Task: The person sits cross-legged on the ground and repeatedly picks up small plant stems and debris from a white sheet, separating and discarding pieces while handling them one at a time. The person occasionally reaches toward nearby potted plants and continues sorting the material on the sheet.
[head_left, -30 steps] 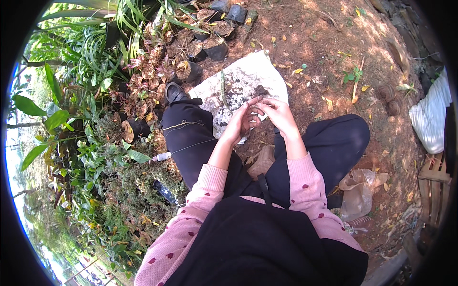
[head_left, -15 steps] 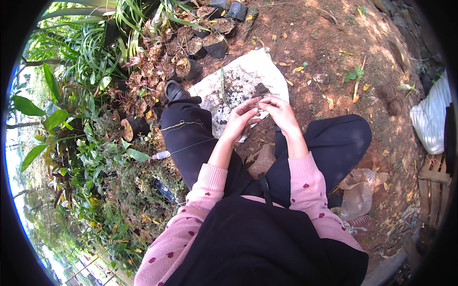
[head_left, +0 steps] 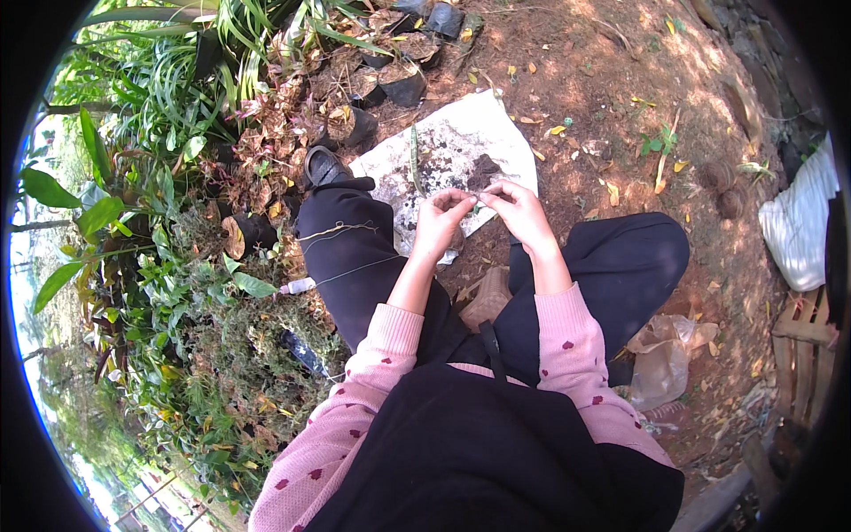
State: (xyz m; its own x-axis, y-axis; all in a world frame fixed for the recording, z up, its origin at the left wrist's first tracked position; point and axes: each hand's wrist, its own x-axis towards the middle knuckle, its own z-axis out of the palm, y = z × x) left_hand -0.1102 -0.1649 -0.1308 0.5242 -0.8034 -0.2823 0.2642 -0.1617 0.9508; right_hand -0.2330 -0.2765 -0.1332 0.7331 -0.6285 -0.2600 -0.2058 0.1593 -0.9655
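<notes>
My left hand [head_left: 434, 225] and my right hand [head_left: 523, 218] meet above the near part of a soil-stained white sheet [head_left: 486, 108]. The thumb and fingers of each are pinched together, fingertips almost touching. Whatever lies between them is too small to make out. Just beyond the fingers, a dark brown clump [head_left: 485, 167] rests on the sheet, with a long narrow green strip [head_left: 414, 158] to its left. A thin thread [head_left: 359, 269] crosses my left thigh from a white spool-like object [head_left: 299, 286]. Higher on that leg lies a tan string [head_left: 337, 232].
Dense plants fill the left side, with black plant bags [head_left: 403, 89] beyond my left shoe [head_left: 324, 167]. At right are a clear plastic bag [head_left: 663, 363], brown fibrous balls [head_left: 729, 202], a white sack [head_left: 798, 222] and a slatted wooden crate [head_left: 802, 355].
My left hand's fingers have curled in more tightly, and its fingertips have drawn slightly left. The right hand stays nearly in place, still pinching.
</notes>
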